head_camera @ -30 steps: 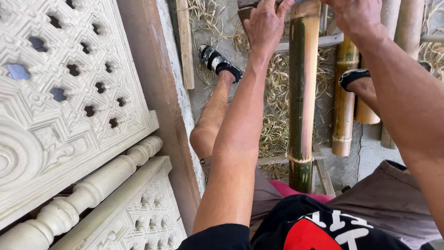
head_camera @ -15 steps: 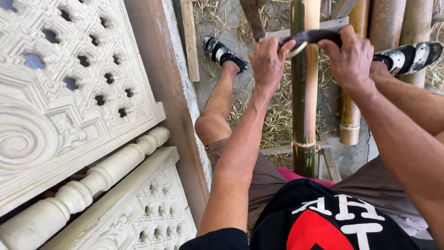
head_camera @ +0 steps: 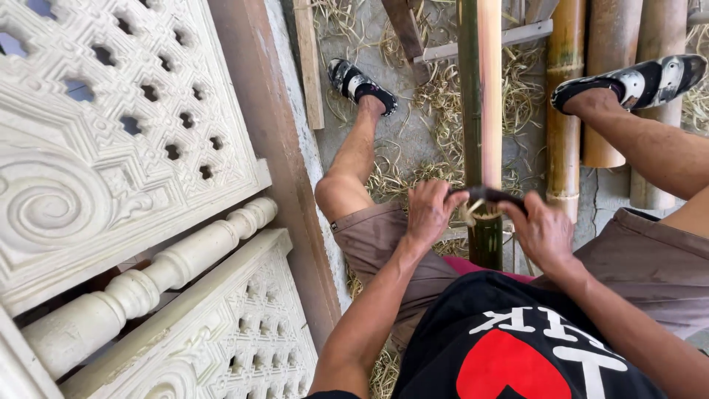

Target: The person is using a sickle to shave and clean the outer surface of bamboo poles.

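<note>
A long bamboo pole (head_camera: 480,96) runs away from me between my legs, green on one side and pale where its skin is shaved. Across it lies a dark curved drawknife blade (head_camera: 489,195). My left hand (head_camera: 432,213) grips the blade's left end and my right hand (head_camera: 540,231) grips its right end, both close to my lap. A pale shaving curls under the blade.
Carved white panels (head_camera: 111,125) and a white baluster (head_camera: 170,266) lean at the left behind a brown wooden board (head_camera: 273,148). More bamboo poles (head_camera: 567,89) lie at the right. Straw-like shavings (head_camera: 384,177) litter the concrete floor. My sandalled feet (head_camera: 358,85) rest ahead.
Both hands have pulled the blade along the pole towards my body, from far up the pole to just in front of my lap.
</note>
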